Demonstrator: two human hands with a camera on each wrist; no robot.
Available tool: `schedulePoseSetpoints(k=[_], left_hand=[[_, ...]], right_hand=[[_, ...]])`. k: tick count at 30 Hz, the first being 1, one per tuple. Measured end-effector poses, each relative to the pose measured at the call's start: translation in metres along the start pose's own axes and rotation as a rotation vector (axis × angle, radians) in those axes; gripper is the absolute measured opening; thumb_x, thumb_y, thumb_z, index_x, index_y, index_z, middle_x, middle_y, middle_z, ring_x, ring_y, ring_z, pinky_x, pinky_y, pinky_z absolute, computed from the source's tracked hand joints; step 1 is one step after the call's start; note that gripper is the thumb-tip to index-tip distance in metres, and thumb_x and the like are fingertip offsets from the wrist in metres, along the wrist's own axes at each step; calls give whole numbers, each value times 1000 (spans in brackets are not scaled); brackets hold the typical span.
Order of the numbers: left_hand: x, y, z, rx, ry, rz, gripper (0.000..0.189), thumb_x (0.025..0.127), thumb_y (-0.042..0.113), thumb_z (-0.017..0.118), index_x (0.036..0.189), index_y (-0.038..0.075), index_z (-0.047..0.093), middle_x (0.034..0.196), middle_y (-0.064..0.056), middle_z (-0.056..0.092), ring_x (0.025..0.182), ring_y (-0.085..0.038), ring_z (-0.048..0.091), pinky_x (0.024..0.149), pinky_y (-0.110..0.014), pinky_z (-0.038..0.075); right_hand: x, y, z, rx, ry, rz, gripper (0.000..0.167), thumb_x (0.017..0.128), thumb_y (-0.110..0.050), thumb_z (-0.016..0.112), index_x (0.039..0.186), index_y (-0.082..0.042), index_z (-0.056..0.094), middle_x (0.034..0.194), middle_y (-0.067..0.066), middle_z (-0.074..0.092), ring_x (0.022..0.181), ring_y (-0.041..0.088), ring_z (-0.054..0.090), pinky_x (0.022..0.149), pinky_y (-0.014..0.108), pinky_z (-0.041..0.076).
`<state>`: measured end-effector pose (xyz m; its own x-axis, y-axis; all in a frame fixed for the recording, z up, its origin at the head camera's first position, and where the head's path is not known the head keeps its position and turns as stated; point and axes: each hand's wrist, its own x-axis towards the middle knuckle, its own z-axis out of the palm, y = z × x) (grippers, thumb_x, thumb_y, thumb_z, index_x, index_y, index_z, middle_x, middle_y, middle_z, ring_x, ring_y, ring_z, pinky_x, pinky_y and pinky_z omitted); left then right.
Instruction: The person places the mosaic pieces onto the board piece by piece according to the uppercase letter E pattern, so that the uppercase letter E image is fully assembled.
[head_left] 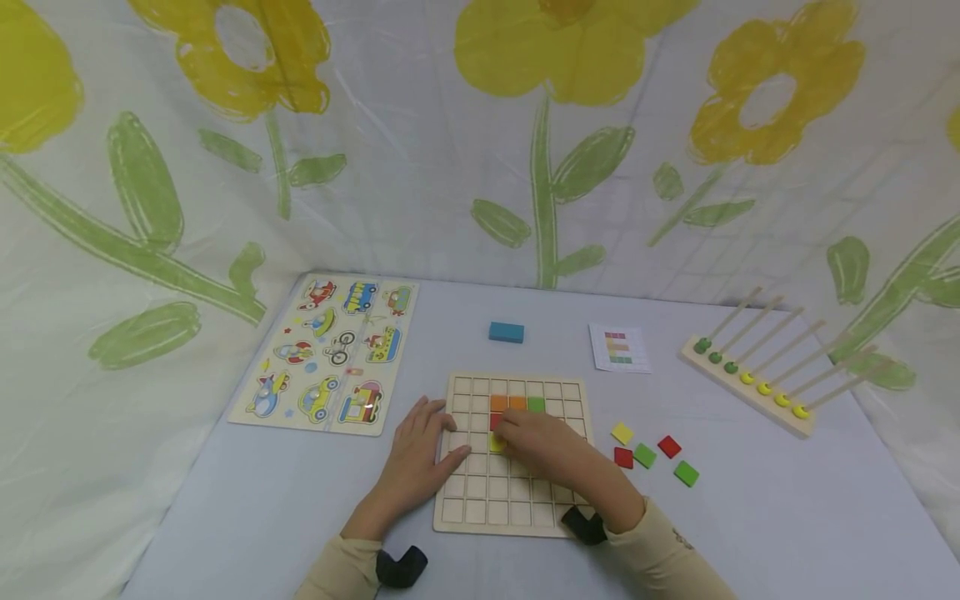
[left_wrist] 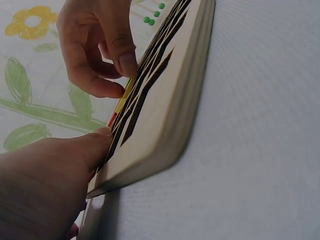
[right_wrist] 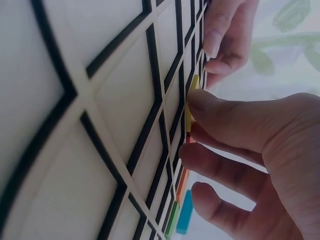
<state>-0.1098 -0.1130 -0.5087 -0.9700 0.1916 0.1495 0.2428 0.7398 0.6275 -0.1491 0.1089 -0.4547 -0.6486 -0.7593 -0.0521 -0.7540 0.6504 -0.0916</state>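
Note:
A light wooden grid board [head_left: 477, 487] lies flat in front of me. My left hand [head_left: 420, 454] rests along its left edge, fingers extended and thumb over the rim. Over the middle of the board, my right hand [head_left: 551, 450] pinches a yellow tile [right_wrist: 189, 116] low against the grid, thumb on it, partly hidden by the fingers. Just above that spot sit a red tile [head_left: 496, 422], two orange tiles [head_left: 507, 403] and a green tile [head_left: 536, 404] in their squares.
Loose yellow, red and green tiles [head_left: 644, 455] lie right of the board. Behind it are a blue block [head_left: 507, 332] and a pattern card [head_left: 619, 348]. A vehicle puzzle board [head_left: 337, 392] lies left; a pegged bead rack [head_left: 742, 383] stands right. A flowered curtain [head_left: 420, 167] closes the back.

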Motion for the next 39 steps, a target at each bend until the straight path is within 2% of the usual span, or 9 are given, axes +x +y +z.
schedulePoseSetpoints(k=[4, 8, 11, 16, 24, 27, 32, 39], left_hand=[[0, -1, 1, 7, 10, 9, 33, 89, 39, 65, 107, 14, 53, 145, -13, 40, 144, -35, 20, 114, -56, 17], [0, -2, 3, 13, 28, 25, 32, 89, 38, 65, 106, 14, 53, 144, -14, 41, 143, -36, 21, 113, -57, 18], [0, -3, 4, 18, 38, 38, 31, 89, 37, 65, 106, 15, 53, 143, -14, 41, 142, -37, 22, 112, -59, 19], [0, -3, 4, 25, 34, 41, 31, 89, 36, 64, 108, 14, 53, 143, -15, 40, 142, -37, 22, 112, -58, 19], [0, -3, 2, 54, 26, 53, 48, 89, 37, 64, 129, 13, 52, 144, -15, 39, 143, -35, 21, 113, -56, 19], [0, -3, 2, 67, 20, 52, 50, 90, 38, 63, 133, 15, 51, 145, -14, 39, 143, -35, 20, 113, -57, 19], [0, -4, 2, 83, 7, 51, 49, 91, 40, 61, 137, 22, 52, 147, -12, 38, 144, -35, 19, 112, -58, 20], [-1, -5, 3, 76, -26, 55, 44, 93, 42, 59, 135, 28, 55, 149, -12, 36, 145, -35, 16, 113, -58, 18]], right_hand=[[-4, 5, -3, 23, 6, 11, 17, 93, -25, 63, 108, -18, 66, 101, -7, 62, 84, 8, 57, 78, 23, 53], [-21, 21, -8, 76, 62, 55, 18, 92, -23, 66, 109, -18, 66, 104, -8, 63, 91, 8, 61, 81, 25, 54], [-39, 36, -14, 122, 74, 146, 22, 89, -23, 69, 110, -18, 65, 104, -9, 64, 93, 8, 62, 82, 27, 54], [-73, 58, -21, 169, 28, 320, 24, 88, -18, 70, 111, -15, 64, 104, -5, 65, 90, 10, 62, 79, 31, 54], [-114, 92, -20, 217, -20, 481, 24, 88, -18, 69, 111, -13, 63, 102, -3, 63, 87, 13, 61, 72, 34, 52], [-120, 98, -17, 248, -29, 499, 23, 89, -17, 68, 111, -12, 63, 103, -2, 63, 91, 15, 61, 75, 37, 52], [-119, 103, -7, 258, -14, 463, 24, 89, -18, 68, 111, -10, 63, 108, 0, 61, 95, 17, 61, 81, 40, 53], [-112, 104, -4, 234, -37, 479, 25, 89, -15, 68, 112, -10, 62, 105, -1, 59, 86, 12, 59, 74, 34, 52]])
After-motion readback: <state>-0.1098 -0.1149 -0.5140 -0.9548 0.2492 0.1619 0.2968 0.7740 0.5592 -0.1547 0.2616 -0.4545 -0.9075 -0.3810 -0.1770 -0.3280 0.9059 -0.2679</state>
